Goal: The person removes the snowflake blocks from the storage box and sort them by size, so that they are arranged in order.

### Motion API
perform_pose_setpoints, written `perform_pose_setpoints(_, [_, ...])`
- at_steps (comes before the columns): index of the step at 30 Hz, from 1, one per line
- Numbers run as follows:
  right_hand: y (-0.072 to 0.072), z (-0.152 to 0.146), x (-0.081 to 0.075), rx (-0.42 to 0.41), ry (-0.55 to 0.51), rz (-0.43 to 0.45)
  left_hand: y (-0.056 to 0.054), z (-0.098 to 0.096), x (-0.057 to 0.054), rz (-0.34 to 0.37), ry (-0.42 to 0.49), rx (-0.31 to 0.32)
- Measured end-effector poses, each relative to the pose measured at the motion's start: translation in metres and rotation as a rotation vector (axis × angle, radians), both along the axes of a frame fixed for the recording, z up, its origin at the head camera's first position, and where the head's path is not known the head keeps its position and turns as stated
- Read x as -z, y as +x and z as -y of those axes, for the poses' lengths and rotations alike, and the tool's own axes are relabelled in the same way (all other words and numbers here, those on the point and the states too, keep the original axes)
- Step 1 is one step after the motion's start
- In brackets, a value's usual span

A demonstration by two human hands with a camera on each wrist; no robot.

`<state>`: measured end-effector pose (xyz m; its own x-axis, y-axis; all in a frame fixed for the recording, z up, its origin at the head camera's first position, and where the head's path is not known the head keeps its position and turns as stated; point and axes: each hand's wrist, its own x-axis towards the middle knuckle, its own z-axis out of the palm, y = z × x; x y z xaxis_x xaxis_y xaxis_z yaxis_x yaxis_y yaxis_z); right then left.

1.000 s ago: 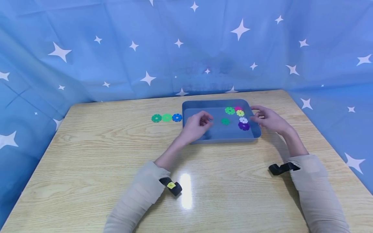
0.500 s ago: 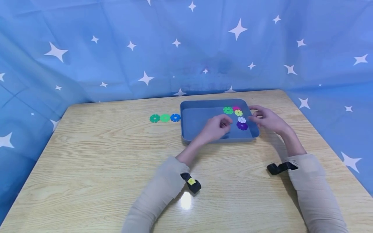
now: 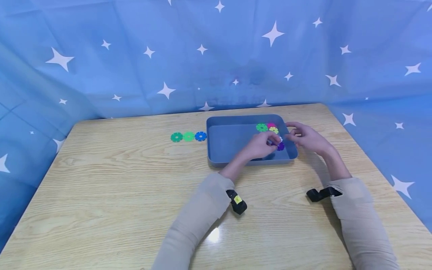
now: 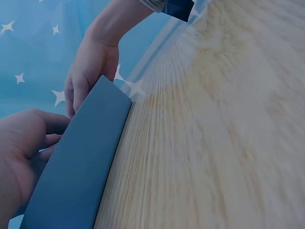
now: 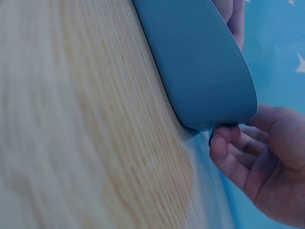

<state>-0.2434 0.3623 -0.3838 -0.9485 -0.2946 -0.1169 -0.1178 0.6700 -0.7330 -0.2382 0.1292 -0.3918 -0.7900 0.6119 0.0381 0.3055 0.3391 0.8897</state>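
Holds left hand with fingers curled above the right part of a shallow blue-grey rectangular tray; cannot tell if pinching something. Keeps right hand, fingers bent, at the tray's right wall; cannot tell if gripping it. Shows inside the tray, partly covered by left hand, a flat white notched disc and a purple disc. Shows behind these, close together, a green disc, a pink disc and a yellow disc. Has in a row left of the tray, on the pale wood-grain table, dark green, light green and blue discs.
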Motion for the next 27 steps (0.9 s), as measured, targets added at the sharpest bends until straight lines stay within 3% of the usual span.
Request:
perform_pose_setpoints(14, [0.0039,0.0020,-0.0055,0.003,-0.014,0.016,-0.0041,-0.0062,0.0041,-0.053,-0.113,-0.033])
perform_pose_setpoints(23, [0.0041,0.0018,-0.0060,0.005,-0.009,0.018,-0.0062,-0.0092,0.0053,-0.149,-0.296,-0.121])
perform_pose_setpoints(27, [0.0032,0.0011,-0.0050,0.011,-0.008,0.024,-0.0056,-0.0098,0.0045,-0.156,-0.355,-0.160])
